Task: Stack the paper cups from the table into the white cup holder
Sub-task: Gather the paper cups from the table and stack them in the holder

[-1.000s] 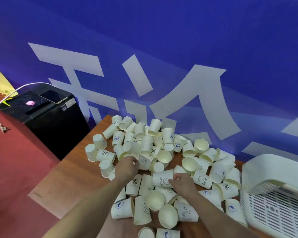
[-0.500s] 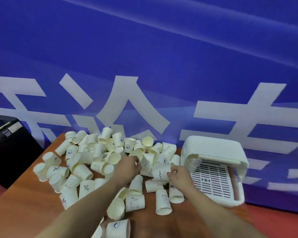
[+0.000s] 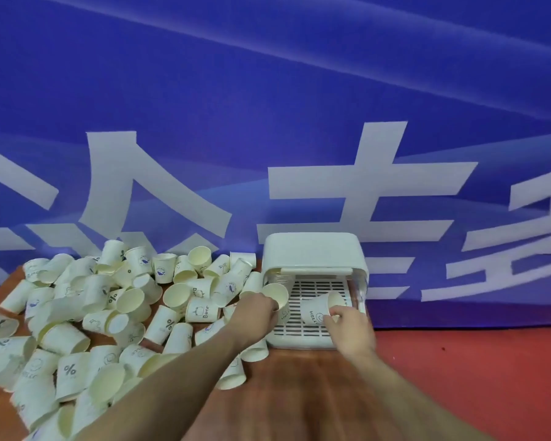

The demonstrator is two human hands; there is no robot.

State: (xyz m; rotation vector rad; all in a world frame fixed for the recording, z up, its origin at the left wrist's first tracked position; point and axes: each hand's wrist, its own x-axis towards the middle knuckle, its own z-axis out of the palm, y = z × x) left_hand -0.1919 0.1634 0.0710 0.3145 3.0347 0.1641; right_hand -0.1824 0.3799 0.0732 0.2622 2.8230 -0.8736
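**Both hands now at the holder, a cup in each**

Half a second ago both hands were among the loose cups at the pile's edge; now each has carried a cup across to the white cup holder (image 3: 312, 249) at the right end of the counter (image 3: 299, 386); the left hand (image 3: 256, 315) has its fingers curled round a plain cup (image 3: 275, 294) at the holder's left front corner, mouth towards the camera; the right hand (image 3: 347, 323) pinches a printed cup (image 3: 320, 308) by its rim, tilted over the slotted tray (image 3: 315, 286); neither cup is set down yet. A stack of nested rims seems to sit under the lid at back left, though blurred. The pile of cups (image 3: 109, 313) on the left looks barely dented, so the job appears far from done.
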